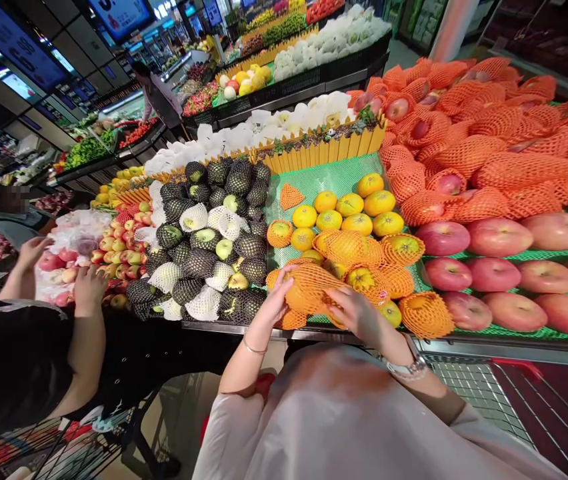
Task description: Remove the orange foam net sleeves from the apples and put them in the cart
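My left hand (278, 297) and my right hand (359, 313) are both closed on one orange wrapped in an orange foam net (309, 288), at the front edge of a produce stand. The left hand grips its left side, and the right hand pinches the net from the lower right. More oranges (351, 213), some bare and some netted, lie just behind on a green mat (329, 179). A thin bracelet is on my left wrist and a watch on my right wrist.
Red apples (494, 237) and netted apples (489, 147) fill the right. Fruit in black and white nets (209, 240) lies to the left. A person in black at left has both hands (89, 287) on bagged apples. A red cart (539, 413) stands at lower right.
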The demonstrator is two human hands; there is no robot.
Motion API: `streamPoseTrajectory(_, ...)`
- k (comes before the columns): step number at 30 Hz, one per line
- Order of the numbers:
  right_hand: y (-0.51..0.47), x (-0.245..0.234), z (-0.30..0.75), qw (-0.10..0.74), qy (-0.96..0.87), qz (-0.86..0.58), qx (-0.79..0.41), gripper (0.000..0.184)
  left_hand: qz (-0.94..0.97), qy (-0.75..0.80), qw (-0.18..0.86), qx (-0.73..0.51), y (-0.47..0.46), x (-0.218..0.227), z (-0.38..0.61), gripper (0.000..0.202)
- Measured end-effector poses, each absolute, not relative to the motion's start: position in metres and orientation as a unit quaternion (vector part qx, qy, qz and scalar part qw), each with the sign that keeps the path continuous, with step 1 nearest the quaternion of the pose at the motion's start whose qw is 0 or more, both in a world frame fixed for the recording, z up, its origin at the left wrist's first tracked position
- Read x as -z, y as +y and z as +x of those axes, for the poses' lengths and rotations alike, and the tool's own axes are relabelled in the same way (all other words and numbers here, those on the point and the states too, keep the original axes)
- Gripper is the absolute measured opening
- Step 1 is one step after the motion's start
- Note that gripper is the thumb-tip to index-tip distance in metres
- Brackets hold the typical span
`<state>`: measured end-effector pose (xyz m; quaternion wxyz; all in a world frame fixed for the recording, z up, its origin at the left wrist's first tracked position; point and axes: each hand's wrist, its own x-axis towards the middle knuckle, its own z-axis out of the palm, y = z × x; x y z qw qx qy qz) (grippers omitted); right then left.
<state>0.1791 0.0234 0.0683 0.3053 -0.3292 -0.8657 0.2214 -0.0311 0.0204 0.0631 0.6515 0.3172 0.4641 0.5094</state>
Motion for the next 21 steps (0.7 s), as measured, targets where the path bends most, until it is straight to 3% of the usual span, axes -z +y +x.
streamPoseTrajectory(4, 0.024, -0.073, 0.187, 0.389, -0.832, -0.325, -0.225, 0.038, 0.183, 0.454, 0.709, -0.508, 0.025, -0.05, -0.038, 0.053)
streamPoseTrajectory(9, 0.033, -0.059, 0.19, 0.382, -0.794, -0.371, -0.295, 0.025, 0.183, 0.446, 0.738, -0.472, 0.017, -0.045, -0.034, 0.047)
streamPoseTrajectory(16, 0.03, -0.048, 0.194, 0.336, -0.862, -0.317, -0.206, 0.065, 0.188, 0.39, 0.76, -0.485, 0.004, -0.048, -0.025, 0.045)
streamPoseTrajectory(21, 0.03, -0.039, 0.198, 0.312, -0.882, -0.29, -0.201, 0.08, 0.244, 0.408, 0.732, -0.488, -0.008, -0.045, -0.026, 0.044)
